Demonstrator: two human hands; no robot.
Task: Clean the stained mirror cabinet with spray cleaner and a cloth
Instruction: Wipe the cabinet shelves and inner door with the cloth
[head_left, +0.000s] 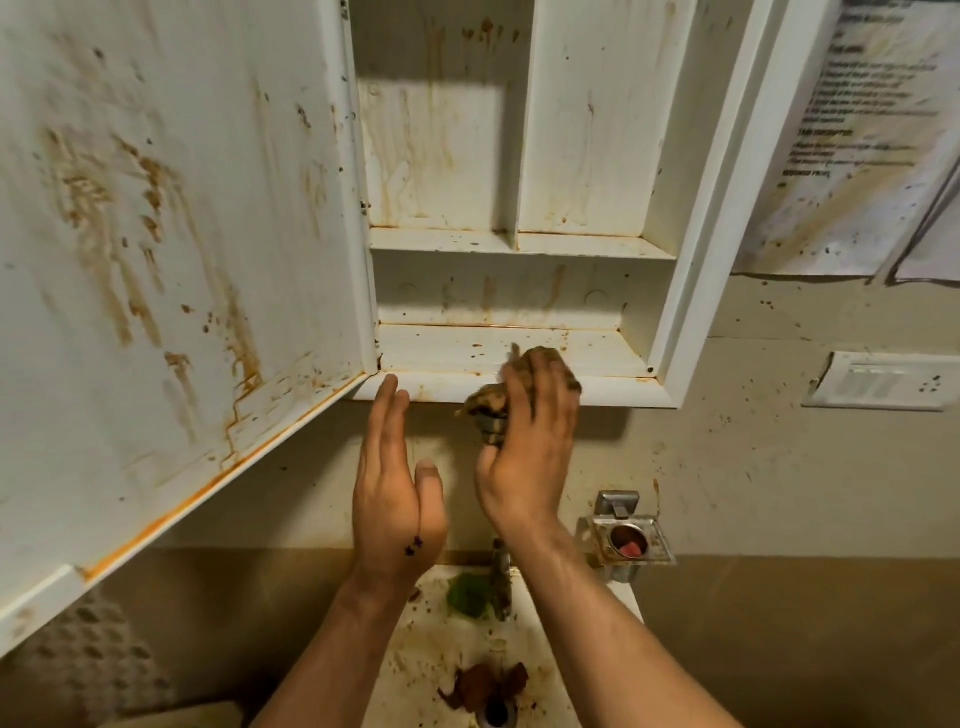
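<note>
The white cabinet (519, 387) hangs open on the wall, its shelves and back streaked with brown and orange stains. Its door (171, 249) swings out to the left, smeared with rusty marks on the inside. My right hand (530, 452) grips a dirty brown cloth (485, 408) against the cabinet's bottom front edge. My left hand (395, 488) is held flat with straight fingers, fingertips just under the bottom edge near the door hinge, holding nothing. No spray bottle is in view.
Below is a stained sink (441, 665) with a tap (501, 577), a green scrubber (467, 597) and brown debris at the drain (493, 712). A metal soap holder (628, 540) sits on the wall at right. Stained paper sheets (862, 130) hang at upper right.
</note>
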